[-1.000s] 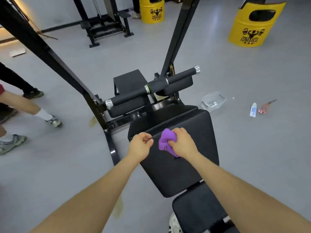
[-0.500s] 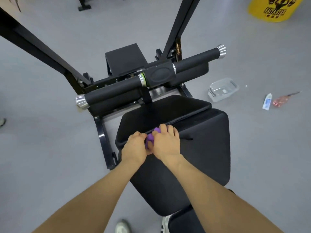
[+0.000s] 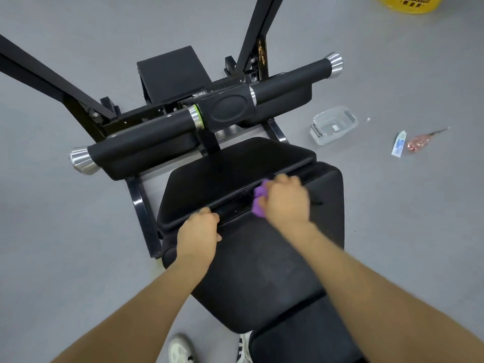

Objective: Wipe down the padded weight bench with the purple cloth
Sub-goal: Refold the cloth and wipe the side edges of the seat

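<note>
The black padded bench (image 3: 264,279) fills the middle of the view, with a smaller seat pad (image 3: 235,169) beyond a narrow gap. My right hand (image 3: 286,201) grips the bunched purple cloth (image 3: 259,201) and holds it against the gap between the two pads; only the cloth's left part shows past my fingers. My left hand (image 3: 199,230) sits at the left end of the same gap, its fingers curled over the edge of the big pad.
Black foam rollers with chrome end caps (image 3: 333,65) cross the frame beyond the seat. Black steel uprights (image 3: 251,40) rise behind. On the grey floor to the right lie a clear plastic tub (image 3: 332,125), a small tube (image 3: 399,143) and a pink-handled tool (image 3: 419,141). My shoes (image 3: 180,348) show below.
My hands have come apart: the right one slid right along the gap with the cloth, the left one moved left to the pad's edge. The view has tilted further down.
</note>
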The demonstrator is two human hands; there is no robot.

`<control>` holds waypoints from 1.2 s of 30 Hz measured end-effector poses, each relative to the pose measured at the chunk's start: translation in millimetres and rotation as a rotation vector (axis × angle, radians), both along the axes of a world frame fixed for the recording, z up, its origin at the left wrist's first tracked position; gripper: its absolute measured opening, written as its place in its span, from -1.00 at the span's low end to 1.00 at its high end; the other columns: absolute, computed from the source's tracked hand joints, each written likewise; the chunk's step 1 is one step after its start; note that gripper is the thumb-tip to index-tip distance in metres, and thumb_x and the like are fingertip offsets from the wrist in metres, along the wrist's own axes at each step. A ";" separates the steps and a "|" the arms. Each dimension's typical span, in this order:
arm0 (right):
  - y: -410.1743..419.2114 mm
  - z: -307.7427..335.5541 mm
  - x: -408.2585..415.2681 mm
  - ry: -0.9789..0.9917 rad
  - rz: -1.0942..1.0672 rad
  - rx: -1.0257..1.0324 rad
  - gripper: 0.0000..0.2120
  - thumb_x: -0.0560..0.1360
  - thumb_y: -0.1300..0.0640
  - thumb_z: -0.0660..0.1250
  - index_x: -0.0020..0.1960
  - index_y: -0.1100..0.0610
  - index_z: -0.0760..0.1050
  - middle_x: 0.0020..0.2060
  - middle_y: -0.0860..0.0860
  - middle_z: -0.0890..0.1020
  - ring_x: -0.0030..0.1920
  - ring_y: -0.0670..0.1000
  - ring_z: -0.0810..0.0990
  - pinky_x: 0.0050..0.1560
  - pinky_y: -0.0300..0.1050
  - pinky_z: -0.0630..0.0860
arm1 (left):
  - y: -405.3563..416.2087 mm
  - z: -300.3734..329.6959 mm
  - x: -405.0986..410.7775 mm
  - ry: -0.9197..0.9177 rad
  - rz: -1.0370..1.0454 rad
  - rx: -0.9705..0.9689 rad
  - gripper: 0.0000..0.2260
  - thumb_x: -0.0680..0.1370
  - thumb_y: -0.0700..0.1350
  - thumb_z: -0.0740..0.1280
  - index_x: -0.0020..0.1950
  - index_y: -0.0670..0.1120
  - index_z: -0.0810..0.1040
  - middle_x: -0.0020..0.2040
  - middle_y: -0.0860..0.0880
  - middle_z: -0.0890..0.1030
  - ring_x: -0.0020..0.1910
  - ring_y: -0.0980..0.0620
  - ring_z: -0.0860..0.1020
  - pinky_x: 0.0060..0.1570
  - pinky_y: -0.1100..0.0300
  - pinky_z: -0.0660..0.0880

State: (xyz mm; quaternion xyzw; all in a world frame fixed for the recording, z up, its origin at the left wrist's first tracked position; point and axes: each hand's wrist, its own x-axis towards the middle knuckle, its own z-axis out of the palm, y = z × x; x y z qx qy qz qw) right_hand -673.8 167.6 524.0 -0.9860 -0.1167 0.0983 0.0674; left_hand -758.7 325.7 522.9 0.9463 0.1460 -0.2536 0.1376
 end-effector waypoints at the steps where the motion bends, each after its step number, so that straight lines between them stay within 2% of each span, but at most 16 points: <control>1: 10.0 0.5 -11.4 0.015 0.057 0.038 -0.71 0.47 0.07 0.25 0.14 0.16 0.53 0.10 0.11 0.51 0.13 0.19 0.41 -0.01 -0.02 0.35 | -0.6 0.4 0.4 0.007 -0.004 0.004 -0.70 0.52 -0.19 0.33 0.25 -0.13 0.51 0.17 -0.07 0.47 0.12 -0.08 0.52 0.13 0.08 0.48; 5: -13.4 -0.3 9.6 0.038 0.167 -0.001 -0.68 0.51 0.09 0.20 0.22 0.12 0.51 0.12 0.08 0.51 0.15 0.16 0.43 0.05 -0.03 0.36 | -2.8 3.2 1.8 0.006 -0.008 0.018 -0.71 0.51 -0.20 0.35 0.23 -0.15 0.53 0.14 -0.07 0.49 0.10 -0.08 0.53 0.11 0.09 0.49; 8: -63.2 -6.3 48.9 -0.069 -0.084 -0.083 -0.70 0.44 0.14 0.23 0.14 0.09 0.56 0.05 0.12 0.53 0.08 0.20 0.46 -0.05 -0.05 0.40 | -3.2 1.6 2.3 0.009 -0.006 0.013 -0.70 0.51 -0.21 0.34 0.24 -0.15 0.52 0.16 -0.07 0.49 0.12 -0.07 0.53 0.13 0.09 0.48; 11: -67.3 -5.3 53.0 -0.031 -0.239 -0.010 -0.73 0.47 0.21 0.20 0.12 0.11 0.54 0.08 0.13 0.51 0.13 0.21 0.40 -0.04 -0.02 0.38 | -2.4 -1.6 3.2 0.008 -0.005 0.005 -0.69 0.51 -0.22 0.34 0.26 -0.15 0.51 0.19 -0.08 0.48 0.13 -0.08 0.52 0.15 0.08 0.48; 14: -24.5 -3.7 15.1 -0.020 -0.105 0.081 -0.72 0.42 0.17 0.29 0.12 0.09 0.56 0.08 0.11 0.53 0.11 0.19 0.43 0.04 -0.03 0.39 | -3.9 0.5 2.8 0.008 -0.005 0.012 -0.68 0.52 -0.21 0.34 0.27 -0.15 0.50 0.19 -0.08 0.48 0.13 -0.07 0.51 0.15 0.09 0.47; 16: -5.5 -9.5 -14.3 -0.002 0.063 0.122 -0.70 0.48 0.18 0.25 0.20 0.14 0.53 0.12 0.10 0.53 0.13 0.18 0.43 0.10 -0.01 0.41 | -3.9 1.8 2.5 0.016 -0.005 0.017 -0.68 0.52 -0.20 0.34 0.27 -0.14 0.50 0.18 -0.07 0.47 0.13 -0.07 0.51 0.14 0.10 0.47; 18: -13.9 -8.9 -7.0 -0.007 0.135 0.098 -0.69 0.54 0.15 0.18 0.26 0.16 0.49 0.13 0.10 0.52 0.15 0.17 0.43 0.08 0.02 0.41 | -5.0 3.7 2.2 0.018 -0.004 0.025 -0.68 0.52 -0.19 0.34 0.27 -0.13 0.50 0.18 -0.07 0.47 0.13 -0.07 0.52 0.13 0.11 0.48; 21: -55.9 -8.2 46.0 -0.050 -0.027 -0.025 -0.72 0.53 0.18 0.16 0.20 0.14 0.51 0.11 0.13 0.53 0.14 0.20 0.46 0.04 0.00 0.43 | -4.6 1.6 0.9 0.012 0.001 0.023 -0.67 0.52 -0.20 0.33 0.29 -0.14 0.49 0.20 -0.07 0.47 0.15 -0.08 0.52 0.15 0.10 0.47; 23: -88.1 -7.0 77.4 -0.023 -0.249 -0.010 -0.74 0.55 0.18 0.13 0.17 0.16 0.51 0.11 0.19 0.53 0.12 0.22 0.48 0.02 -0.03 0.40 | -4.8 -0.7 0.9 -0.002 0.007 0.017 -0.67 0.52 -0.22 0.32 0.29 -0.14 0.48 0.23 -0.07 0.47 0.16 -0.07 0.51 0.16 0.10 0.47; 25: -93.0 -10.5 82.4 -0.032 -0.324 0.011 -0.74 0.57 0.19 0.11 0.16 0.22 0.49 0.11 0.21 0.52 0.13 0.22 0.47 0.05 -0.02 0.38 | -3.9 -3.5 1.9 -0.013 0.008 0.014 -0.67 0.52 -0.24 0.33 0.29 -0.15 0.49 0.23 -0.07 0.47 0.17 -0.07 0.51 0.16 0.10 0.47; 28: -51.4 -19.6 36.0 -0.051 -0.209 0.141 -0.68 0.57 0.16 0.13 0.27 0.12 0.48 0.22 0.10 0.49 0.25 0.17 0.37 0.16 0.01 0.36 | -3.3 -2.3 2.1 0.006 0.011 0.014 -0.67 0.52 -0.23 0.33 0.29 -0.13 0.48 0.21 -0.07 0.47 0.16 -0.06 0.51 0.17 0.11 0.47; 30: -22.9 -21.2 -5.1 -0.001 -0.032 0.205 -0.64 0.61 0.09 0.10 0.37 0.08 0.40 0.28 0.04 0.46 0.33 0.11 0.32 0.21 -0.01 0.36 | -3.9 -1.7 1.4 0.012 0.009 0.022 -0.66 0.52 -0.22 0.33 0.30 -0.13 0.48 0.20 -0.07 0.47 0.15 -0.06 0.51 0.17 0.11 0.47; 33: -27.7 -17.2 -4.1 0.001 0.166 0.164 -0.64 0.61 0.05 0.10 0.37 0.06 0.40 0.25 0.01 0.48 0.28 0.10 0.36 0.16 -0.01 0.45 | -5.2 -0.6 1.5 -0.002 0.000 0.041 -0.67 0.52 -0.20 0.33 0.29 -0.11 0.49 0.19 -0.06 0.47 0.12 -0.05 0.52 0.13 0.13 0.48; 36: -63.5 -14.3 45.9 0.004 0.018 0.014 -0.69 0.57 0.15 0.14 0.28 0.07 0.46 0.18 0.08 0.50 0.22 0.14 0.39 0.09 -0.03 0.44 | -4.7 -2.7 1.5 0.006 -0.007 0.035 -0.66 0.53 -0.18 0.33 0.30 -0.10 0.48 0.22 -0.05 0.46 0.14 -0.06 0.51 0.14 0.13 0.47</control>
